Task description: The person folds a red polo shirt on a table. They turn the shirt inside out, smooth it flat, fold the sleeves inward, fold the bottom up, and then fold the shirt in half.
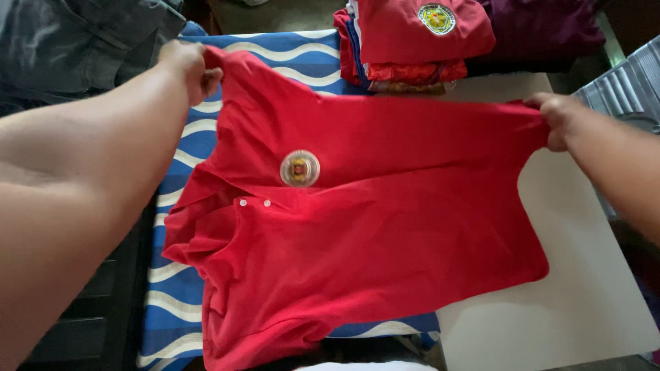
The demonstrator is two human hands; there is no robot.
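A red polo shirt with a round chest badge and two white buttons lies spread sideways, collar to the left. My left hand grips its far left edge near the sleeve. At the far right edge, by the hem, my right hand pinches the cloth. Both hands hold that far edge stretched and slightly lifted; the rest of the shirt rests on the surface.
A blue cloth with white wavy stripes lies under the shirt on a white table. A stack of folded red and dark purple clothes sits at the back. Grey garments lie at back left, a ribbed grey case at right.
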